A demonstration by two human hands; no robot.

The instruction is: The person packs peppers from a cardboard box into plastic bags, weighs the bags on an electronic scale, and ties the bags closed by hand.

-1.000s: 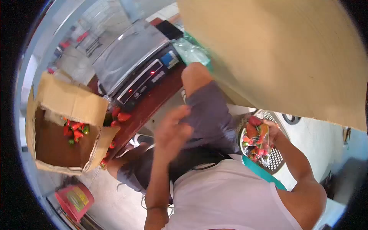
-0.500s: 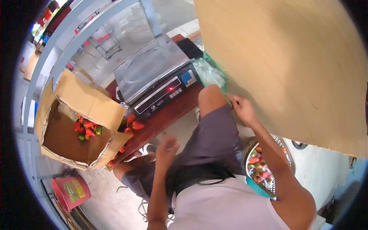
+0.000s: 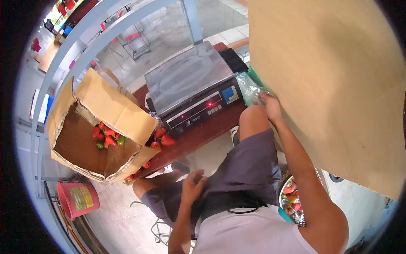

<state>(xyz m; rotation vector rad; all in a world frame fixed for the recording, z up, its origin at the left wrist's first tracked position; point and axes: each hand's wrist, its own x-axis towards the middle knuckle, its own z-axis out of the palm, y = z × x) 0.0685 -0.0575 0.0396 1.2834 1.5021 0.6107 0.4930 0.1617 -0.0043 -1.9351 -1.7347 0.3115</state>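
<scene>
My right hand [image 3: 270,106] is at the clear and green plastic bags [image 3: 250,88], its fingers pinched on their edge beside the scale. Over my lap hangs my left hand [image 3: 193,185], fingers loosely apart and nothing in it. A digital scale [image 3: 190,80] with a bare metal plate and lit red digits stands on a dark red bench [image 3: 190,146]. Left of it, an open cardboard box [image 3: 80,146] holds several red and green peppers [image 3: 108,136]. More red peppers [image 3: 165,139] lie between box and scale. Partly behind my right arm, a basket [image 3: 299,218] contains bagged peppers [image 3: 292,199].
A large tan board [image 3: 325,84] rises along the right side. A pink bucket [image 3: 79,200] stands on the floor at the lower left. Blue-grey metal bars [image 3: 192,21] run behind the bench, with a folding chair [image 3: 136,42] beyond them.
My right hand has let go of the bagged peppers at the basket and moved up to the plastic bags. My left hand has lowered over my lap. The view has shifted.
</scene>
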